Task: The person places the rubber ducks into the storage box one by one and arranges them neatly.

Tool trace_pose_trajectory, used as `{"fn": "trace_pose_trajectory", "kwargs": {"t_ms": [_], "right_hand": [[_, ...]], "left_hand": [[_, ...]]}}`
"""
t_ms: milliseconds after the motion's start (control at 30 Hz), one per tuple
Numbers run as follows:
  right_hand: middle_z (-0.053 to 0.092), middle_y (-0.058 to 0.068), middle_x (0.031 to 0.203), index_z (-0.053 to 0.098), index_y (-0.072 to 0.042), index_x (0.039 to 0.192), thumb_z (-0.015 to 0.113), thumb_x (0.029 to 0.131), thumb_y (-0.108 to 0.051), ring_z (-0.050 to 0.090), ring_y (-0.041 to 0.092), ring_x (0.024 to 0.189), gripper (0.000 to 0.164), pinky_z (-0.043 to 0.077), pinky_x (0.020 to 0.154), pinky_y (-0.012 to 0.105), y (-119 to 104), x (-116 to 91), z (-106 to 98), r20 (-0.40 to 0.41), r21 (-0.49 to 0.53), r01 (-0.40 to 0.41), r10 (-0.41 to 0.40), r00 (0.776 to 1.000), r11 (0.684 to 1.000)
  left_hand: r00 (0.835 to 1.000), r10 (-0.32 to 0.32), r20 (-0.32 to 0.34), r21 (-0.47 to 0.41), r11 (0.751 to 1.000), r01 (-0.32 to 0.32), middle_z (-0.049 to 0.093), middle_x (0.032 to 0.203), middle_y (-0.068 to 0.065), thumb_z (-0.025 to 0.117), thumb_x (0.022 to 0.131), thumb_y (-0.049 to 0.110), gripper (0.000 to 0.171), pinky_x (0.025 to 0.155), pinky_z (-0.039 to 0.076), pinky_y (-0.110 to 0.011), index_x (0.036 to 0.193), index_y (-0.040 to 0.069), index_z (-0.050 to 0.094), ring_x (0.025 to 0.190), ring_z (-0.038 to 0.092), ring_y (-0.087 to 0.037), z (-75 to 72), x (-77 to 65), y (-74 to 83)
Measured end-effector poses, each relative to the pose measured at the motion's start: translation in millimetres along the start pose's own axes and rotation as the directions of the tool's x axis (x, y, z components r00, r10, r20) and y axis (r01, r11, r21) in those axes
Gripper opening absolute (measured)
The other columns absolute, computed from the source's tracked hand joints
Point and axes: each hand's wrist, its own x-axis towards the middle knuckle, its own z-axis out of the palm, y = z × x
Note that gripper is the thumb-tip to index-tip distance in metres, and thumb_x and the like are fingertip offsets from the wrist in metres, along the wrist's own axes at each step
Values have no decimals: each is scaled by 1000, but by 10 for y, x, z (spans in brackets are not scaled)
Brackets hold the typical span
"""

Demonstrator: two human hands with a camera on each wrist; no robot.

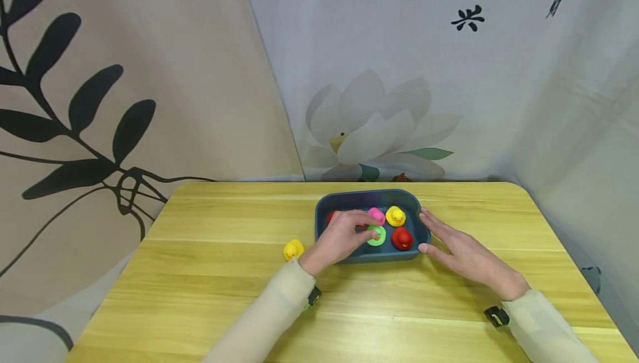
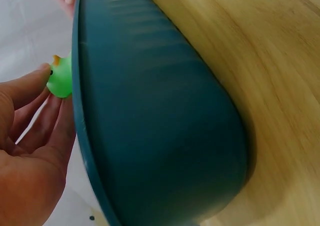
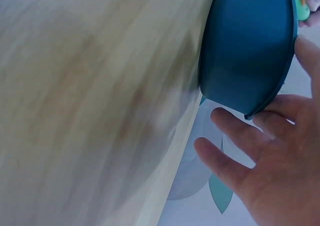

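Observation:
My left hand (image 1: 338,236) reaches over the near rim of a dark blue-green plastic bin (image 1: 369,257). Between its thumb and fingers it pinches a green rubber duck (image 2: 61,78), whose upper part shows above the rim in the left wrist view. Around it in the bin are a pink duck (image 1: 376,215), a yellow duck (image 1: 396,216) and a red duck (image 1: 401,239). More red shows at the bin's left end, mostly hidden behind my left hand. My right hand (image 1: 461,252) touches the bin's right end, thumb at the rim and fingers extended (image 3: 235,131).
Another yellow duck (image 1: 293,249) sits on the wooden table (image 1: 199,285), outside the bin and close to my left wrist. A printed cloth (image 1: 209,74) hangs behind the table's back edge.

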Motion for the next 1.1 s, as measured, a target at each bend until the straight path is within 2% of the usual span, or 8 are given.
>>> {"fn": "trace_pose_trajectory", "kwargs": {"t_ms": [133,267,500,833,933,1100], "right_hand": [[21,15,171,29,-7,164,56,105,-51,39,44,146,78,38,112,62,3,2,1,-3,-2,0,0,1000,1000],[20,13,171,29,-7,164,55,105,-51,38,43,147,78,38,112,62,5,-4,-4,3,6,-5,5,1000,1000],[20,12,172,28,-8,164,55,105,-51,39,43,146,78,38,112,63,16,-3,0,4,7,-5,5,1000,1000],[20,12,172,28,-9,164,55,105,-53,39,43,146,79,39,112,63,23,-1,15,10,8,-13,13,1000,1000],[19,10,172,27,-10,165,54,105,-53,39,42,146,79,38,111,64,22,-1,14,14,13,-18,18,1000,1000],[19,11,172,27,-10,165,55,105,-52,39,42,147,78,38,112,64,28,1,11,10,15,-14,14,1000,1000]], "left_hand": [[1000,2,20,6,1000,-2,77,115,-1,80,91,10,26,81,51,-18,117,7,79,95,66,-13,54,58,-14],[999,16,45,39,999,-18,78,111,0,81,90,9,24,83,48,-19,114,7,80,95,67,-14,103,111,-36],[996,2,89,72,997,-8,78,105,2,81,90,8,22,85,48,-21,112,7,81,89,67,-6,174,187,-79],[990,-53,134,154,988,32,79,106,6,82,90,15,23,100,43,-32,113,10,82,105,66,-10,274,256,-109],[988,-64,141,166,985,40,79,106,7,83,89,16,24,98,44,-28,113,11,82,104,66,-9,297,269,-121],[982,-95,162,121,990,76,79,106,3,84,88,12,25,82,49,-15,113,9,81,95,66,-8,326,299,-124]]}}
